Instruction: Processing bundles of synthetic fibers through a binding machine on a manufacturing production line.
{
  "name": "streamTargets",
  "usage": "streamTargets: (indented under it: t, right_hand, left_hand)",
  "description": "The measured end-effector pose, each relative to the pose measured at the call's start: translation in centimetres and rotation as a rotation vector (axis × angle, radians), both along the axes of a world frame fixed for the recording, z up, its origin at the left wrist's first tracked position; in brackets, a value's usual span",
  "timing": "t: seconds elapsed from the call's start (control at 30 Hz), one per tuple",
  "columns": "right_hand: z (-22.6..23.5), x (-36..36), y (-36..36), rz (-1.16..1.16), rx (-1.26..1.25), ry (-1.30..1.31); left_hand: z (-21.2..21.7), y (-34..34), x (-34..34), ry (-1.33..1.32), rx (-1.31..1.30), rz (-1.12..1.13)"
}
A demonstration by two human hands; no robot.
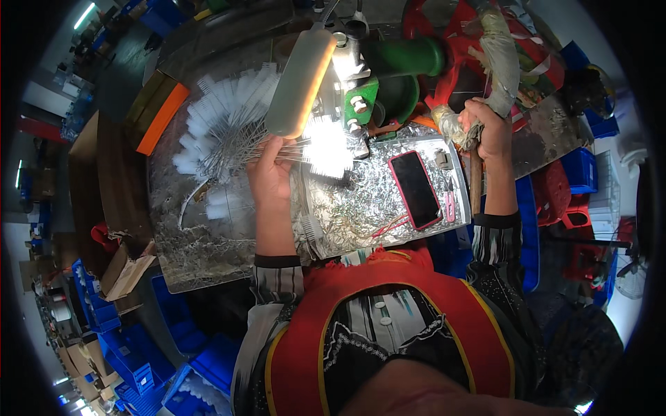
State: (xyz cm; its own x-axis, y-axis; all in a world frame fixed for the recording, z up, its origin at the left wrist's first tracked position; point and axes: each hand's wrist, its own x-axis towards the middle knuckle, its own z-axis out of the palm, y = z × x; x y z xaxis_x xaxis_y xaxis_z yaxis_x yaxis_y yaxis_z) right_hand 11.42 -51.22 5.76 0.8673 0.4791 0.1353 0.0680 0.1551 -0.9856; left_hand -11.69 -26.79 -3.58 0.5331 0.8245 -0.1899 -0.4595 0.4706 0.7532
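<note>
My left hand (270,177) is closed, thumb and fingers pinching the wire stem of a small white-bristled brush. The brush's head (327,147) lies in bright light under the lamp (302,83), beside the green hand press (361,104). Glare hides the brush's far end. To the left of that hand lies a fanned pile of similar wire brushes (229,125), their thin stems pointing toward it. My right hand (489,132) wraps round the taped handle (465,130) of the press's red lever wheel (444,76).
A foil-lined tray (347,222) holds a dark-screened phone (415,191) with a red edge and pink-handled snips (449,203). An orange-edged box (163,118) stands left of the pile. Blue bins (135,353) sit below left; red stools (576,211) stand at right.
</note>
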Motion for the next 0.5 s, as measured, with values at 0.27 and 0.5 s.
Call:
streamTargets:
  t: [0.27,0.5]
  right_hand:
    - [-0.7,0.0,0.1,-0.012,-0.011,-0.006]
    - [0.9,0.2,-0.1,-0.022,-0.071,0.032]
  left_hand:
    - [-1.0,-1.0,1.3,0.035,0.043,0.213]
    - [-1.1,-0.5,1.8,0.062,0.106,0.203]
